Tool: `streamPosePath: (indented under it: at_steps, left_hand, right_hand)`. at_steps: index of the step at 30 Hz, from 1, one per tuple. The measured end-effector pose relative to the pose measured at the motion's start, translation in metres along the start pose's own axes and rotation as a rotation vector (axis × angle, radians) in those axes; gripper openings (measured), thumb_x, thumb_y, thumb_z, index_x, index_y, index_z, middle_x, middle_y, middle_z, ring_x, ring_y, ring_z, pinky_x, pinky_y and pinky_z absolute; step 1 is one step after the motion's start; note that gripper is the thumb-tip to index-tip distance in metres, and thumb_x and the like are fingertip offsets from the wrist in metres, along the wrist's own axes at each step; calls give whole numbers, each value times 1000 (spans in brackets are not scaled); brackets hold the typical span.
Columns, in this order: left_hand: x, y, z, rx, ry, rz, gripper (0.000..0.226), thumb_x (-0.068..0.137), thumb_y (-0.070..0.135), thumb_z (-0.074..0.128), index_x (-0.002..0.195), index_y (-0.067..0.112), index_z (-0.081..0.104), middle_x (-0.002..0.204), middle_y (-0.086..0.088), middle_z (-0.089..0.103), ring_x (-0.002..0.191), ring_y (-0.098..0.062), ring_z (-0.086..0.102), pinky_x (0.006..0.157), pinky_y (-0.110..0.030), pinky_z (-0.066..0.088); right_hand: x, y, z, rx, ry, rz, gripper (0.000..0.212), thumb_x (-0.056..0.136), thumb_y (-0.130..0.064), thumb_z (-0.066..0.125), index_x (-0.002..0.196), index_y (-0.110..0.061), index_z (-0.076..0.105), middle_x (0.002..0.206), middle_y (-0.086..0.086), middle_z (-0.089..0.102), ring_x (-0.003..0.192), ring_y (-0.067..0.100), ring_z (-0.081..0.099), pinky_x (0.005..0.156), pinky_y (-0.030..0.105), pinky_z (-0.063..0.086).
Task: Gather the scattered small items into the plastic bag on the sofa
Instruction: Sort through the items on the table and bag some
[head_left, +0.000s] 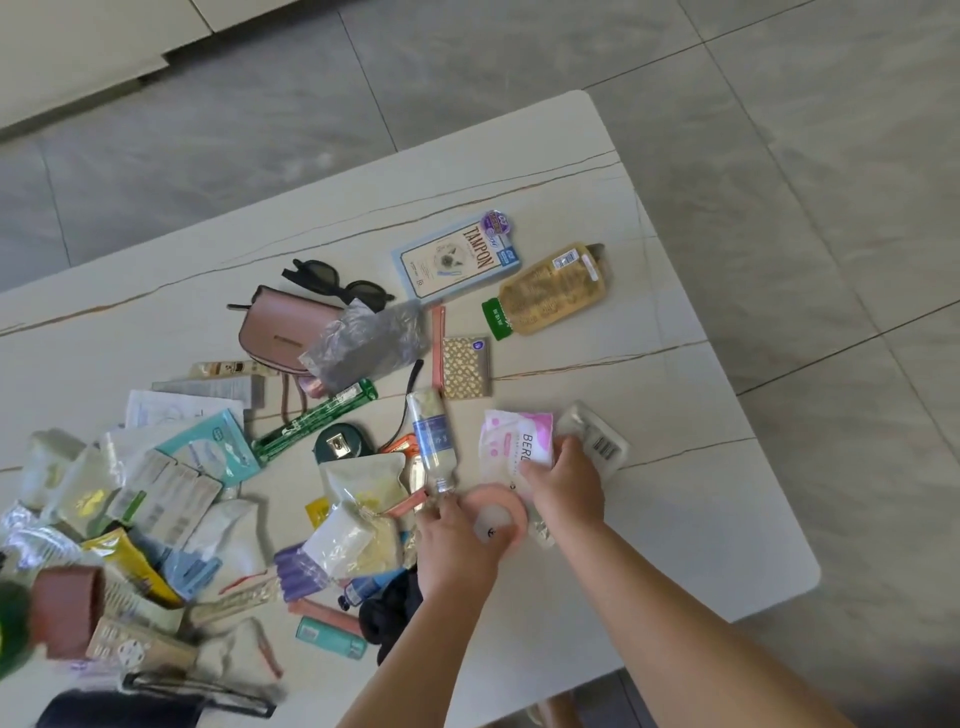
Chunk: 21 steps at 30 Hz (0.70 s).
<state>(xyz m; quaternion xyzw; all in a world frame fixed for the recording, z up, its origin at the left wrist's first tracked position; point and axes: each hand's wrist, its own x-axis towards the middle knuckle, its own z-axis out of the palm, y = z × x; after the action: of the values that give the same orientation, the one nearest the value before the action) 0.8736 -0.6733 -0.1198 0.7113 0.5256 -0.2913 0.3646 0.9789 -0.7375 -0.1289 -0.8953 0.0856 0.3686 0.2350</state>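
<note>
View from above onto a white table (701, 519) strewn with small items, floor tiles beyond the far and right edges. Near the middle of the near edge, both bare hands down among the items. Right hand (563, 483) clamped on a pink-and-white packet (511, 441), fingers curled over its near edge, with a clear blister pack (597, 441) touching it on the side toward the right edge. Left hand (452, 540) just beside it, fingers curled by the neck of a clear bottle (434, 436) and against a pink disc (493, 517); hard to tell whether gripping the disc or only touching it. Densest heap of sachets (171, 467) spread toward the left edge; purse (285, 327) and sunglasses (337, 286) in the middle; tampon box (457, 254) and amber bottle (550, 291) lying apart toward the far right corner. No sofa and no task bag in view, so presumably off the table somewhere behind or aside. Probably early in the gathering, with nearly everything left on the table. Best done by stacking flat packets in one hand and pinching firmly, since slick wrappers likely slide, and by lifting the bottle separately so as not to roll it. Bare tabletop along the right edge and near right corner, good for drawing a handful clear without sweeping the heap over the near edge.
</note>
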Motion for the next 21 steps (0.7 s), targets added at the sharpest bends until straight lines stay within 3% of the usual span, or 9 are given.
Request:
streamPosePath:
  at_steps: [3,5,8,11,15,21]
  left_hand:
    - [-5,0,-4,-11,-13,4,89,79,54,66,143,7,27,143,-15,29,133,-29,38,107,-34,34]
    - [-8,0,-8,-53,-27,-13,81,80,50,66,138,5,33,138,-16,38,127,-30,44,106,-36,37]
    - [-9,0,-13,-166,-60,-15,62,79,45,70,121,6,47,118,-11,58,106,-27,58,91,-35,47]
    - [-6,-3,-13,-338,-81,-16,47,77,38,74,106,9,51,95,-5,62,80,-24,58,75,-36,50]
    - [4,-9,-10,-437,-71,-38,36,74,39,76,88,17,51,84,-2,60,72,-23,56,74,-41,52]
    - [11,-19,-7,-495,-79,-56,39,74,39,76,95,16,52,85,-3,60,71,-21,57,63,-32,47]
  right_hand:
    - [-5,7,-10,-33,30,-30,26,87,-28,57,102,-7,60,107,11,64,102,30,58,83,37,49]
    - [-6,15,-19,-74,109,-9,29,85,-28,58,99,-4,62,107,15,61,103,32,54,79,36,47]
    - [-5,27,-29,-90,158,64,35,84,-28,60,107,-2,61,117,17,56,110,32,47,80,33,43]
    - [-2,29,-27,103,171,153,43,80,-24,66,114,-1,55,124,20,47,111,33,48,84,35,44]
    - [1,19,-13,160,188,190,60,76,-24,72,124,0,44,126,19,39,104,40,54,83,40,48]
    - [3,18,-7,132,206,179,56,77,-28,72,117,-10,38,116,9,58,105,31,58,87,40,40]
